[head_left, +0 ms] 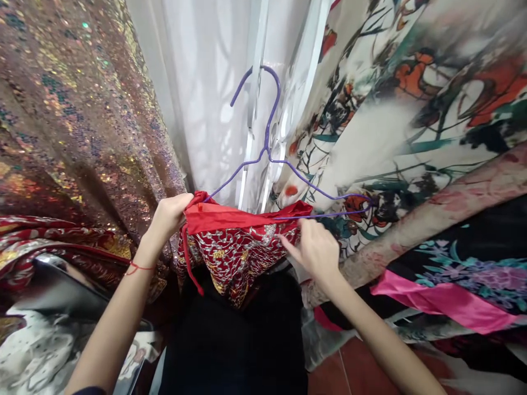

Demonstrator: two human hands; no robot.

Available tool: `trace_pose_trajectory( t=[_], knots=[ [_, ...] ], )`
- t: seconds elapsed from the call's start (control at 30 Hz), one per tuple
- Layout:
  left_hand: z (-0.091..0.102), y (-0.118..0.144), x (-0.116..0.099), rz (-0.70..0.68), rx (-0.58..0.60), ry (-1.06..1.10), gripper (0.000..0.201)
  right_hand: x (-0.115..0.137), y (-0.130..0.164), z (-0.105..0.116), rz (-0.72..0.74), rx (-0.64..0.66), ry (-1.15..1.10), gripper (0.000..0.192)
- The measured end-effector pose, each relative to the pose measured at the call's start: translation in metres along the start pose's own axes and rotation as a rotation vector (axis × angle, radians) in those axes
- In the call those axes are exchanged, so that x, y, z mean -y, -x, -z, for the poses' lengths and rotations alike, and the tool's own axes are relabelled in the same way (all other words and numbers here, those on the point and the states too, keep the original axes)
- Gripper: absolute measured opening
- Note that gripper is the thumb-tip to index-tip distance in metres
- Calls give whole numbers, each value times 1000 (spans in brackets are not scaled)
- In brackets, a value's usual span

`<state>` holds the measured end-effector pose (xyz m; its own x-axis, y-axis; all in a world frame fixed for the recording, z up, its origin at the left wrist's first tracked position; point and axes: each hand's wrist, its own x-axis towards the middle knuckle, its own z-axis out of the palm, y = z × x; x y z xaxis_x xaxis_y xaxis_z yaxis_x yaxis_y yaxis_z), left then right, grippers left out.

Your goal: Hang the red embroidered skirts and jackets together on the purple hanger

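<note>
A purple hanger [307,179] hangs by its hook over a narrow white rail. A red garment [230,215] with a plain red band along its top and silver and gold embroidery below sits over the hanger's left part; the right end of the hanger sticks out bare. My left hand [175,213] is closed on the band's left corner, with a thin red cord dangling just beside it. At the band's right end my right hand [316,247] grips the cloth edge near the hanger's lower bar, thumb apart and lower down; its fingertips are partly hidden.
White uprights [257,99] stand before a white curtain [206,99]. Sequined fabric [82,109] hangs at left, and printed fabric [382,131] at right. A pink satin strip [444,300] lies over black flowered cloth. Red floor tiles [329,373] show below.
</note>
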<state>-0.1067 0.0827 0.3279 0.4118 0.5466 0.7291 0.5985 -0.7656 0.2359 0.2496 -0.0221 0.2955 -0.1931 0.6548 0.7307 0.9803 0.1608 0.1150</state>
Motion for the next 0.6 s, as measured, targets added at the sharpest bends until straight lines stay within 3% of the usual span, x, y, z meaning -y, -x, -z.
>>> trace_pose_trajectory(
  t=[0.07,0.1,0.17,0.27,0.37,0.5,0.6],
  knots=[
    [0,-1,-1,16,15,6,30,-19,-1,-8,-145,2,-29,61],
    [0,-1,-2,18,15,6,29,-27,-3,-11,-146,30,-105,65],
    [1,0,-4,19,12,4,30,-42,-9,-13,-19,92,-306,56],
    [4,2,-2,34,-3,-10,32,-54,-11,-5,153,89,-501,23],
    [8,5,3,36,-26,-12,31,-59,-1,11,245,124,-626,18],
    [10,6,11,-17,-57,5,37,-68,14,26,311,303,-535,26],
    [9,2,15,-67,-41,-5,37,-83,15,28,312,324,-388,23]
  ],
)
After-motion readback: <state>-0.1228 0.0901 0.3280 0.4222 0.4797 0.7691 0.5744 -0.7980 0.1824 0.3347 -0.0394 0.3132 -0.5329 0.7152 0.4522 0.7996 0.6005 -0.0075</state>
